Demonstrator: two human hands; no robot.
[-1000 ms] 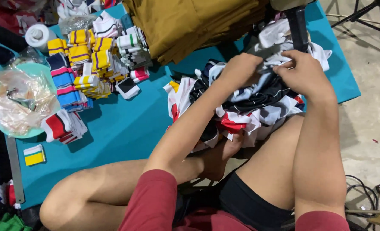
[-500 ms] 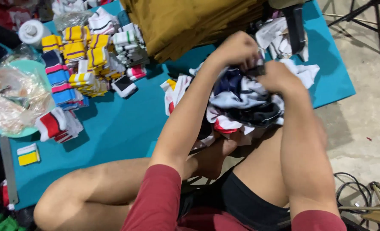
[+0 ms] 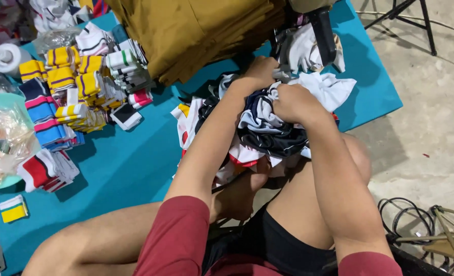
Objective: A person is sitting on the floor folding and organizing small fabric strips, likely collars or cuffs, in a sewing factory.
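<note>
A loose heap of socks [image 3: 268, 134], white, navy and black with red bits, lies at the near edge of a teal table [image 3: 130, 168]. My left hand [image 3: 260, 69] is buried in the far side of the heap, fingers closed in the fabric. My right hand [image 3: 293, 102] clutches a bunch of white and navy socks on top. Both forearms reach over my bare knees. The fingertips are hidden in the cloth.
Folded striped socks [image 3: 66, 92] in yellow, purple, blue, pink and red are stacked at the left. A mustard-brown cloth pile [image 3: 196, 30] lies behind. A black tool [image 3: 323, 33] stands at the back, clear bags [image 3: 2, 138] at far left, cables [image 3: 411, 220] on the floor right.
Both hands have drawn closer together and bunched the socks into a tighter heap. The view has shifted nearer to the table.
</note>
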